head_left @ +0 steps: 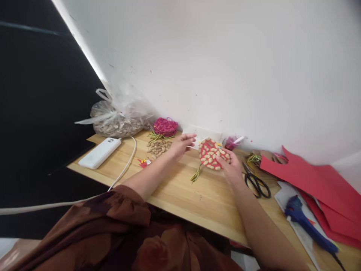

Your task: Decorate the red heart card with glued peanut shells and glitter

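Note:
My right hand (234,169) grips the right edge of a round red piece (207,143), thumb on its face. Pale peanut-like shells cover that face, and a yellow-green string tassel (195,175) hangs below it. My left hand (182,146) is to the left of the piece, apart from it, with fingers stretched out and nothing visible in them. Beside the left wrist lies a pile of loose shells (158,148). Small red and yellow scraps (144,162) lie by the left forearm, which partly hides them.
Behind the pile sits a magenta stack (166,127) with green strings. A clear plastic bag of shells (118,122) and a white power bank (99,153) with a cable stand left. On the right are black scissors (257,184), red sheets (313,177) and a blue glue gun (308,224).

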A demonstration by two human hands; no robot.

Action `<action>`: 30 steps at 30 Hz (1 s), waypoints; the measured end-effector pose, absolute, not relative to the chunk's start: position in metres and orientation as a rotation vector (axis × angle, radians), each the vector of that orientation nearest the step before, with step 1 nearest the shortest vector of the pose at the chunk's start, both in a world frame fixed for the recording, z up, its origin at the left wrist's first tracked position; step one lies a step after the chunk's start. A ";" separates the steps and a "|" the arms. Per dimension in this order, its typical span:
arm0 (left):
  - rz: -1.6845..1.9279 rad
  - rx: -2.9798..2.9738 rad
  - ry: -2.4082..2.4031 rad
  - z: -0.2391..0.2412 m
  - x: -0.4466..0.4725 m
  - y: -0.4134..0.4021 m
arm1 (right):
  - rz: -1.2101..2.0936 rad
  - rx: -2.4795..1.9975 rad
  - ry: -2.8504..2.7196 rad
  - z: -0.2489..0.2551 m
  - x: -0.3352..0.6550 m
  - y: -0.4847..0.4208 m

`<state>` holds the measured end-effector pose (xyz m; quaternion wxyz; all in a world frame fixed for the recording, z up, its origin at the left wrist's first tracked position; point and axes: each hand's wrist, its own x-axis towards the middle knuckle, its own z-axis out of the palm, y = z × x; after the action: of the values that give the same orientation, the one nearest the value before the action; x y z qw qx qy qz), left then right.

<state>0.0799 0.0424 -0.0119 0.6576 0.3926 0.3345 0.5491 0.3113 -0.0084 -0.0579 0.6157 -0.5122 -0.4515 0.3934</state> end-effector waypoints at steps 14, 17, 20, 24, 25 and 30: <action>0.724 1.099 0.737 -0.047 0.090 0.016 | 0.915 -1.205 -0.902 -0.049 0.317 -0.007; 0.556 1.156 0.639 -0.048 0.069 0.024 | 0.960 -1.195 -0.853 -0.050 0.318 -0.005; 0.450 1.181 0.543 -0.049 0.051 0.031 | 0.972 -1.187 -0.855 -0.053 0.318 -0.003; 0.463 1.130 0.614 -0.045 0.037 0.045 | 0.987 -1.179 -0.849 -0.053 0.317 -0.004; 0.510 1.103 0.643 -0.043 0.036 0.049 | 0.992 -1.174 -0.840 -0.052 0.316 -0.004; 0.797 0.981 0.707 -0.038 0.055 0.058 | 0.994 -1.159 -0.825 -0.047 0.314 -0.006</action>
<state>0.0551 0.0580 -0.0379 0.7489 0.4489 0.3235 0.3647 0.3143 -0.0060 -0.0472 0.6466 -0.5093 -0.3628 0.4370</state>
